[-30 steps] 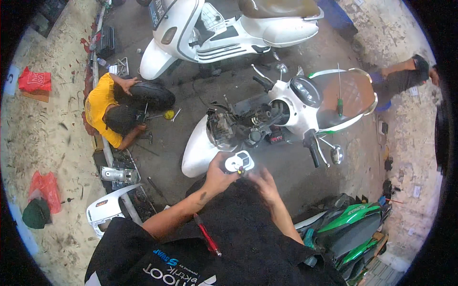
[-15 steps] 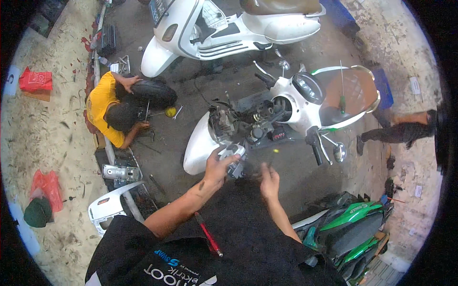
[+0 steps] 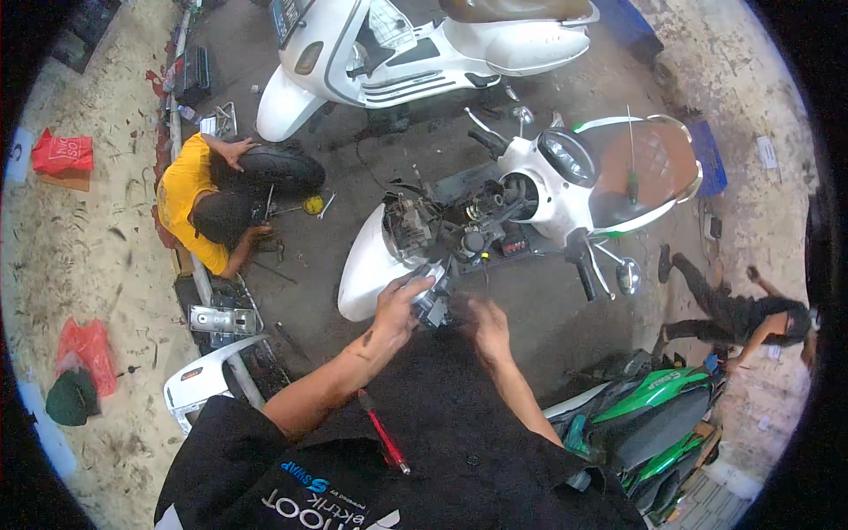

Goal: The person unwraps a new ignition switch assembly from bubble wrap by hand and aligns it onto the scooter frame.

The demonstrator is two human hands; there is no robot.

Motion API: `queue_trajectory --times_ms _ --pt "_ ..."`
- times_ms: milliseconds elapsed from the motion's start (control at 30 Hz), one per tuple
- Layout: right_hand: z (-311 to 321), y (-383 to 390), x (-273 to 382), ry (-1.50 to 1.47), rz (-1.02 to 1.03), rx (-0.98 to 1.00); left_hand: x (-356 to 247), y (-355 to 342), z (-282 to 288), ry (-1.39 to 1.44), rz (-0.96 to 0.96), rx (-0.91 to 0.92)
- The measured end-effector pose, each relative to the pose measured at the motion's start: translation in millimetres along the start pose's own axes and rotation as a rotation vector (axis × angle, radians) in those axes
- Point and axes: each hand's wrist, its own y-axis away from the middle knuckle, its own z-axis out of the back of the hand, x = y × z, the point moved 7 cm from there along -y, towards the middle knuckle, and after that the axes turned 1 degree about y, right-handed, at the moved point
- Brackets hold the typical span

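Observation:
My left hand (image 3: 396, 309) is wrapped round a silver and dark metal part (image 3: 431, 299), held above the floor in front of my chest. Close by on the right, my right hand (image 3: 488, 327) has its fingers drawn together, blurred at the tips; I cannot make out what they hold. A small yellow spot (image 3: 485, 256) shows just beyond that hand. Past both hands stands a partly stripped white scooter (image 3: 539, 181), its inner parts (image 3: 473, 238) bare between the white front fender (image 3: 367, 269) and the handlebar.
A second white scooter (image 3: 305, 66) stands at the far side. On the left a person in yellow (image 3: 190, 208) crouches by a black tire (image 3: 283, 170). Another person in black (image 3: 742, 318) is at right. A green and black scooter (image 3: 662, 397) stands near right; a white panel (image 3: 199, 380) lies near left.
My right hand has moved slightly left, closer to the metal part. The yellow spot has shifted left and up. The person in black has come further into view and toward the lower right.

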Motion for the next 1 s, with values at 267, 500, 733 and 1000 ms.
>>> queue_trajectory --times_ms 267,500,733,1000 --pt "-3.6 7.8 14.8 -0.104 0.027 0.014 -16.3 -1.8 -14.8 0.036 -0.013 0.134" --pt "-5.9 7.5 17.0 -0.262 0.040 0.036 -30.2 12.9 -33.8 0.167 -0.037 0.256" --pt "3.8 -1.5 3.7 -0.300 0.020 -0.005 -35.9 19.8 -38.6 0.079 -0.144 0.307" --pt "4.9 -6.9 -2.5 -0.434 0.014 -0.022 -37.1 28.2 -45.3 -0.050 -0.226 0.358"
